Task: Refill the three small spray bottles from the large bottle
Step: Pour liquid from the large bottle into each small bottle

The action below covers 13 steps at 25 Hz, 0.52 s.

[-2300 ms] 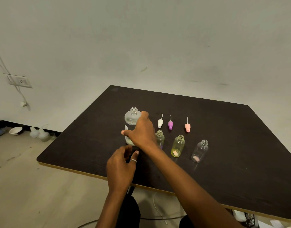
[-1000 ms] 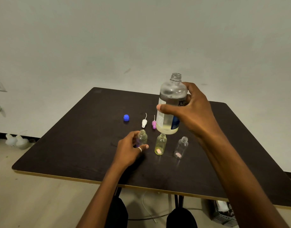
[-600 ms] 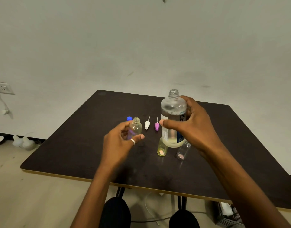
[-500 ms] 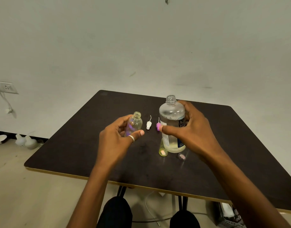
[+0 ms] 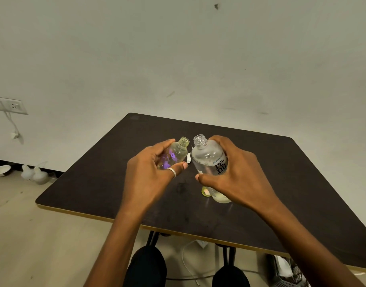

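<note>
My left hand [image 5: 152, 175] holds a small clear spray bottle [image 5: 176, 153] with a purple print, uncapped, raised above the dark table [image 5: 99, 179] and leaning right. My right hand [image 5: 238, 179] grips the large clear bottle [image 5: 207, 158], uncapped, a little liquid at its bottom, tilted left. The two open necks sit close together, a small gap between them. Under the large bottle, the base of a yellow-green small bottle [image 5: 205, 192] shows on the table. A white spray cap [image 5: 188, 157] peeks between the bottles. The third small bottle is hidden.
The table's near edge has a light trim [image 5: 91, 214]. On the floor at the left lie a white bowl [image 5: 1, 170] and pale bottles [image 5: 34, 175]. A wall socket [image 5: 11, 106] with a hanging cable is at left. My knees show under the table.
Both hands have come closer together and nearer the camera. The large bottle has tipped left toward the small bottle's neck, and the small bottle has risen and leaned right.
</note>
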Tool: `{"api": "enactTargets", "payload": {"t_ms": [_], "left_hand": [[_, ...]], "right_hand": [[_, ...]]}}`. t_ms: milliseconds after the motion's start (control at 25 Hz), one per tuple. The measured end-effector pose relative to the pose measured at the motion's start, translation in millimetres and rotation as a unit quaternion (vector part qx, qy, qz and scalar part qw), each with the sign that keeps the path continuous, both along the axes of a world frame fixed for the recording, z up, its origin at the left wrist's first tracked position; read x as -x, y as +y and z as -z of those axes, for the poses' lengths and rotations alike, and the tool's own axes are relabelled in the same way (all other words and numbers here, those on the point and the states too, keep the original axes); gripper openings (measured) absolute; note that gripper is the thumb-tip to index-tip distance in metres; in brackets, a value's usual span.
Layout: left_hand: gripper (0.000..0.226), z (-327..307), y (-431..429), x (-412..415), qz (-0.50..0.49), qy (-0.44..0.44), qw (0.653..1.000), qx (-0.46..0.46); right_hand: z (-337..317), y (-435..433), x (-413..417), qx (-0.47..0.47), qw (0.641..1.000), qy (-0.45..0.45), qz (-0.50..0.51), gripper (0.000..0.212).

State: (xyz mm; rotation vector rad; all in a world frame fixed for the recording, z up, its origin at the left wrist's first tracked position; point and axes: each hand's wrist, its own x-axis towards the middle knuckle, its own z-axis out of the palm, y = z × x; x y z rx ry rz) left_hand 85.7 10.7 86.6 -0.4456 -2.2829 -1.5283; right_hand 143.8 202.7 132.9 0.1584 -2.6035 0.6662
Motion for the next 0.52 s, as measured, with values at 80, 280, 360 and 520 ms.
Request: {"api": "enactTargets", "payload": {"t_ms": [80,280,360,520], "left_hand": [[0.068,1.1,-0.3,0.5,0.002,0.001,1.000,0.005],[0.066,3.1,1.1,-2.4,0.007,-0.007,1.000,0.001],[0.066,4.5,1.9,-2.8,0.010,-0.013,1.000,-0.003],[0.067,7.5,4.9,-1.4,0.013,-0.022,1.000,-0.008]], "right_hand": [[-1.6,-0.2,0.8,-0.029,1.000,0.003,0.005,0.071],[-3.6,-1.0,1.7,-0.084,0.996,0.000,0.021,0.071],[-4.6,-0.6,1.6,-0.097,0.995,0.000,0.022,0.071],[-6.7,1.2,4.1,-0.146,0.989,-0.006,0.033,0.077]]}}
